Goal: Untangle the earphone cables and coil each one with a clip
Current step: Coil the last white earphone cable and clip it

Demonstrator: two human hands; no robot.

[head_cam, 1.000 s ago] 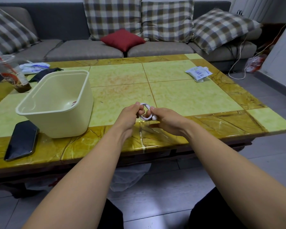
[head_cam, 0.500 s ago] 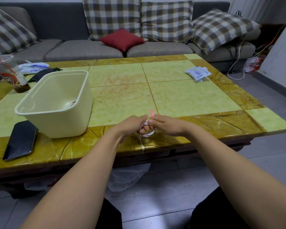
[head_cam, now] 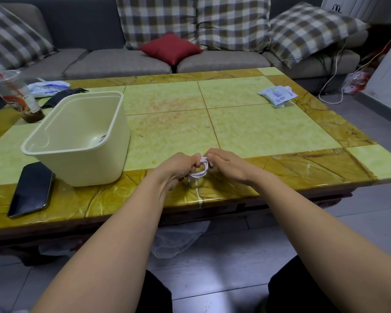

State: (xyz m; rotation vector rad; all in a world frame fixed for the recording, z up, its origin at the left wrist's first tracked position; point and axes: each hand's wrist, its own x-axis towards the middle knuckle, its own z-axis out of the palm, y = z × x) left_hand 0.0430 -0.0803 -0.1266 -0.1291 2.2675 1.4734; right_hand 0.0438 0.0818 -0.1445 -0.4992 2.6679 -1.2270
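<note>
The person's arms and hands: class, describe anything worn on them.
Both forearms are bare to the frame edge; no sleeves show. The left hand and right hand wear no gloves, and no watch, bracelet or ring is visible.

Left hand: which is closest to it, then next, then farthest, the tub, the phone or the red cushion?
From the left hand, in the head view:
1. Tub, just left of it on the table.
2. Phone, farther left, at the table's near edge.
3. Red cushion, on the sofa beyond the table.
</note>
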